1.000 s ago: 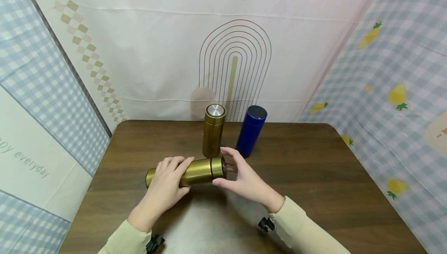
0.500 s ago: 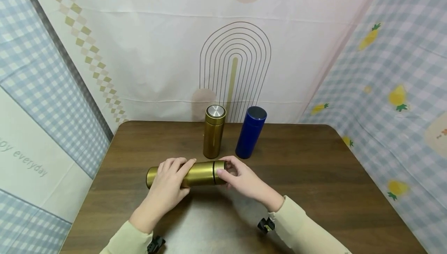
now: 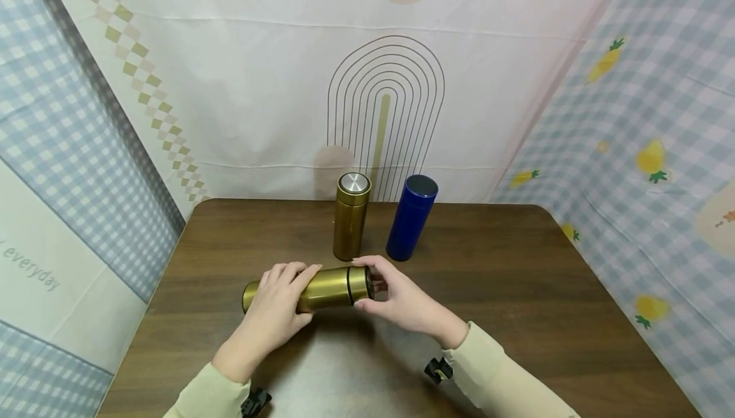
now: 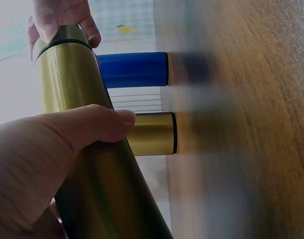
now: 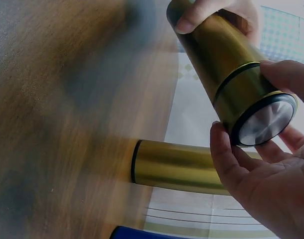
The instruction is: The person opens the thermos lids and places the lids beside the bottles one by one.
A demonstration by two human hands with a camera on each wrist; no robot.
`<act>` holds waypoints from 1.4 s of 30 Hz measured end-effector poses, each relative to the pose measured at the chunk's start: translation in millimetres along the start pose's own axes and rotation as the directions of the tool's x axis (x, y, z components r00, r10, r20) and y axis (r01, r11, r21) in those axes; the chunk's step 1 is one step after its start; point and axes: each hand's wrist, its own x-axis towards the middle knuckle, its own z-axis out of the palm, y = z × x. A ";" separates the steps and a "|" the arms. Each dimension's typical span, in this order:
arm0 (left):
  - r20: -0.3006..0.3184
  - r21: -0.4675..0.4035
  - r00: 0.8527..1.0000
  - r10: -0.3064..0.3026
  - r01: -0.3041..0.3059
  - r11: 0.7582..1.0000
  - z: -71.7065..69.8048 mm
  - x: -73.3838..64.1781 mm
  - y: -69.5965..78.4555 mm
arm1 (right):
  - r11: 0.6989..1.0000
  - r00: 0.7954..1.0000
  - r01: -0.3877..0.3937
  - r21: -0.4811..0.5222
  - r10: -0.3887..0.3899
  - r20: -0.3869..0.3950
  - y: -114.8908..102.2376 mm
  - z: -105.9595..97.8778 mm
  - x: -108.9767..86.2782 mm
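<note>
A gold thermos [image 3: 326,290] is held lying nearly level above the table, its capped end to the right. My left hand [image 3: 272,306] grips its body, with the thumb across the side in the left wrist view. My right hand [image 3: 404,300] holds the thermos lid [image 5: 244,94] between thumb and fingers. A silver disc [image 5: 266,123] shows on the lid's end. A dark ring marks the seam where the lid meets the body. Just behind stands a second gold thermos [image 3: 349,230], upright and capped.
A blue thermos [image 3: 410,220] stands upright to the right of the standing gold one. Both are on the brown wooden table [image 3: 517,303], near its back edge. A white patterned cloth [image 3: 258,99] hangs behind, and checked cloth [image 3: 608,150] hangs at the right.
My right fingers were spread around the lid, then closed on it with the thumb in front and turned. The thumb now sits lower on the lid. My left hand keeps its grip.
</note>
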 end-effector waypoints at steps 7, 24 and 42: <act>-0.007 0.007 1.000 -0.012 0.012 1.000 -0.1 0.1 0.5 | 0.994 0.989 -0.105 0.032 0.108 -0.104 1.3 2.4 3.6; -0.012 0.029 1.000 -0.001 0.001 1.000 2.8 -2.1 -0.1 | 0.992 0.993 -0.115 0.046 0.115 0.006 8.1 0.4 2.4; 0.007 0.029 1.000 -0.023 0.023 0.999 3.1 -2.2 -1.5 | 0.988 0.988 -0.147 -0.048 0.144 -0.057 11.0 3.8 7.6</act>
